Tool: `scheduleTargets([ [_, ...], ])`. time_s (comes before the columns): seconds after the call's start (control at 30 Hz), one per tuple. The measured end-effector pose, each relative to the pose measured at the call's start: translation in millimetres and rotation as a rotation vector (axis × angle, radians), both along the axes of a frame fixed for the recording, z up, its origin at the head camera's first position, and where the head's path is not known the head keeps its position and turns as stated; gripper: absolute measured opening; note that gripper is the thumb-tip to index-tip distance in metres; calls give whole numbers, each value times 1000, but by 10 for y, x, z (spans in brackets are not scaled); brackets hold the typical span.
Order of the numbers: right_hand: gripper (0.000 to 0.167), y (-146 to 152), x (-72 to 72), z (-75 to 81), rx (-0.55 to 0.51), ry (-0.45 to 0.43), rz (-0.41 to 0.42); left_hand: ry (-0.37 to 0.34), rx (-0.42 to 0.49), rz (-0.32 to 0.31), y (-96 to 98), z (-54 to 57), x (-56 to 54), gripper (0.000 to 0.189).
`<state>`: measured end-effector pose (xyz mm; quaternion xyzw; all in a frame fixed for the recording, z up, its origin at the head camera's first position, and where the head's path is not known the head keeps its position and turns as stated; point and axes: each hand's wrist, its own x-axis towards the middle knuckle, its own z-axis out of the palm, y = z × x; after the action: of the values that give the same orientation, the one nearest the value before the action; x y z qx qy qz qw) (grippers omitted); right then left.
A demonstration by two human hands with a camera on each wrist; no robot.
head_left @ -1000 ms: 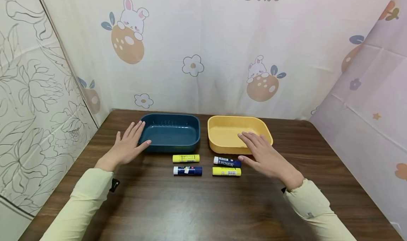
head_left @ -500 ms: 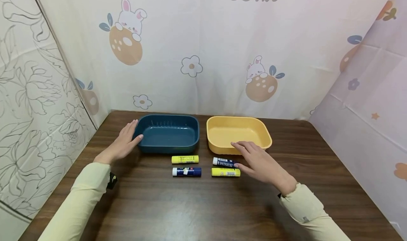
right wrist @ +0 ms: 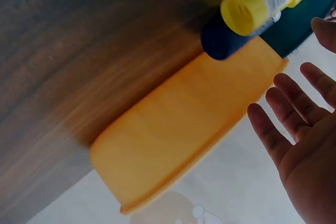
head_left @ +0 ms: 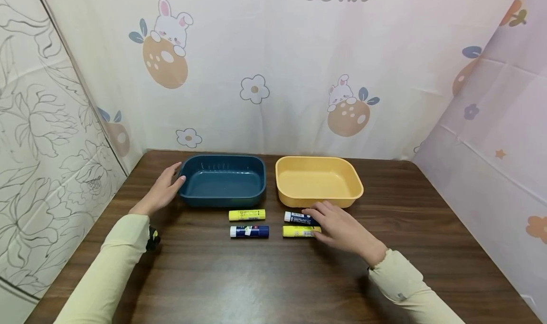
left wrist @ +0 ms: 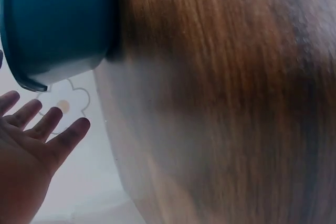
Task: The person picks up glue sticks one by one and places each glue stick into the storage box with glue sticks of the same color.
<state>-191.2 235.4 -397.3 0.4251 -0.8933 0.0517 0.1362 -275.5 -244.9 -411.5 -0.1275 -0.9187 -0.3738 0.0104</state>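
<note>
My left hand point(head_left: 159, 192) is beside the left end of the dark blue tray point(head_left: 222, 202), its fingertips right at the rim. In the left wrist view those fingers are spread and hold nothing. My right hand point(head_left: 344, 230) hovers at the right ends of a navy glue stick point(head_left: 297, 218) and a yellow glue stick point(head_left: 297, 231), covering part of the navy one. The right wrist view has this hand's fingers loosely extended, apart from both sticks. To the left lie another yellow glue stick point(head_left: 247, 214) and another navy one point(head_left: 256, 231) with a white end.
A yellow tray point(head_left: 295, 200) stands to the right of the blue one, behind the right pair of glue sticks. Both trays hold nothing. The brown wooden table point(head_left: 256, 286) backs onto a printed curtain point(head_left: 290, 39), with more printed cloth at both sides.
My right hand has come left and toward me, from over the yellow tray's front to the right pair of glue sticks. My left hand has drawn back to the blue tray's left edge.
</note>
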Motion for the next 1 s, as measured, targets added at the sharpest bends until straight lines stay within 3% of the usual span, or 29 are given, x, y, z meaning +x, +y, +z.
scheduleTargets([
  [0.37, 33, -83, 28, -142, -15, -5, 44, -17, 74, 23, -2, -93, -57, 57],
  [1.0, 28, -202, 49, -243, 40, 26, -28, -50, 133, 63, 21, -161, -61, 52],
])
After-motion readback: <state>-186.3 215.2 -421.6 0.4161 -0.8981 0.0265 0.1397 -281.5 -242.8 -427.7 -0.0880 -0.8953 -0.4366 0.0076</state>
